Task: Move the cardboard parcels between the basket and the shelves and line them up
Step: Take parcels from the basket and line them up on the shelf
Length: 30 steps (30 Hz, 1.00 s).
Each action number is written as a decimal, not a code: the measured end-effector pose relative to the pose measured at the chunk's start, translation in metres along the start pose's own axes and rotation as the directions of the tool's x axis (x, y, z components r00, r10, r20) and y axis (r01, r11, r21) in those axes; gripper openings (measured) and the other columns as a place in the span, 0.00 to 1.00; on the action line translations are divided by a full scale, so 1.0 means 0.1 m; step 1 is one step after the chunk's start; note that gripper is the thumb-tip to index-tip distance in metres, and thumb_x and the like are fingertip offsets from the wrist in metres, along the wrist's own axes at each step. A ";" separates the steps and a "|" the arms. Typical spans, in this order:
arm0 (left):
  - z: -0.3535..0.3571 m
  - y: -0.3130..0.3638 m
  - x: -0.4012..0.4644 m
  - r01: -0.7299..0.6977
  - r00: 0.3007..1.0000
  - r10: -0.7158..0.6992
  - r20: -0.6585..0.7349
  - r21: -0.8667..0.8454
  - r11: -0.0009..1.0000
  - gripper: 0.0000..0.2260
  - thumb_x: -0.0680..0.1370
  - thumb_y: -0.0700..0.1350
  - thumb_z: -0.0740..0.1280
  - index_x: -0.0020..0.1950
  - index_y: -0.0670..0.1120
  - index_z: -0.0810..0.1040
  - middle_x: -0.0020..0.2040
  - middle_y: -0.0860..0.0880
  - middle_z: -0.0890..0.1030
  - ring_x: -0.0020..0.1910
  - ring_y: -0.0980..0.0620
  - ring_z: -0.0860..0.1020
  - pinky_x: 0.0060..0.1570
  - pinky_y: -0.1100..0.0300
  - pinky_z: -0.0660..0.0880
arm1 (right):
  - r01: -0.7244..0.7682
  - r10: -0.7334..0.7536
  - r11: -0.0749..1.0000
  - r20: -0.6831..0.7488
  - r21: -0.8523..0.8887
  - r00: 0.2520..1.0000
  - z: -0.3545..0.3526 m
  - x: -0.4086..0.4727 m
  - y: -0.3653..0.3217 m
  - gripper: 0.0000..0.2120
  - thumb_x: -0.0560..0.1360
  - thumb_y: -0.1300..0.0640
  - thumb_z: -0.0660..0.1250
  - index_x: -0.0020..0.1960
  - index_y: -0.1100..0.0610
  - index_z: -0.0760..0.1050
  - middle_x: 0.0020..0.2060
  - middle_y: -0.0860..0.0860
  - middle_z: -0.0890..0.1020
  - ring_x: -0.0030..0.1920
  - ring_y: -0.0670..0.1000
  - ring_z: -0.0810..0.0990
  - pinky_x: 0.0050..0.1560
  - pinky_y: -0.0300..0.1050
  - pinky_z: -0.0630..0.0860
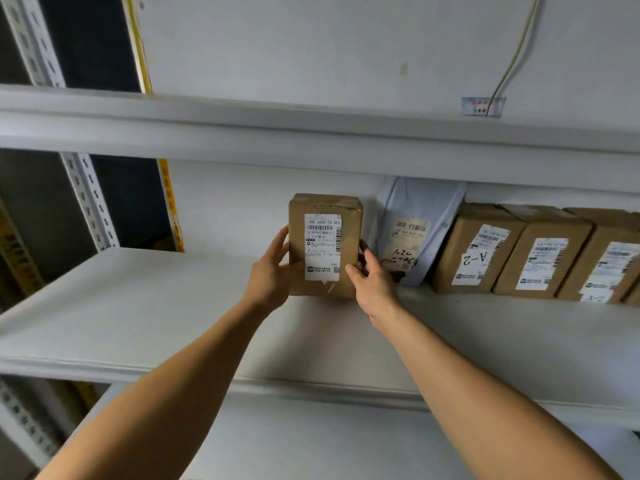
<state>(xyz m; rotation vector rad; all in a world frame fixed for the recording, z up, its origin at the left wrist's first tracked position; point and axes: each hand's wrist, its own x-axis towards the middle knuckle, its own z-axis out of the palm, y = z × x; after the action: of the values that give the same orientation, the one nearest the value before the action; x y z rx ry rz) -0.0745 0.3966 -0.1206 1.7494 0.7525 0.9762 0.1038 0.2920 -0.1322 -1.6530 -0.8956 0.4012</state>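
An upright brown cardboard parcel with a white shipping label stands on the grey middle shelf. My left hand grips its left side and my right hand grips its right side near the bottom. To its right a grey plastic mailer bag leans against the wall. Past the bag stands a row of cardboard parcels: one marked "A-2", a second and a third. No basket is in view.
The upper shelf's edge hangs just above the parcel. A perforated metal upright stands at the left. A lower shelf runs under my forearms. The middle shelf is bare left of the held parcel. A cable runs down the wall.
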 end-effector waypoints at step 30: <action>0.35 -0.38 0.77 -0.011 0.993 0.015 0.113 -0.038 0.999 0.35 0.81 0.40 0.69 0.77 0.73 0.64 0.73 0.57 0.77 0.65 0.44 0.82 0.60 0.37 0.81 | -0.095 0.081 0.993 -0.177 -0.072 0.981 0.03 0.69 0.41 0.28 0.85 0.58 0.66 0.83 0.49 0.64 0.75 0.52 0.76 0.74 0.54 0.75 0.70 0.46 0.71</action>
<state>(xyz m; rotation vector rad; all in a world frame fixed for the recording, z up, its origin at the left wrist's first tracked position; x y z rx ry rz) -0.0086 0.4578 -0.1422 1.7631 0.6469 0.8858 0.1609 0.3429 -0.1581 -1.7760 -0.7185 0.2793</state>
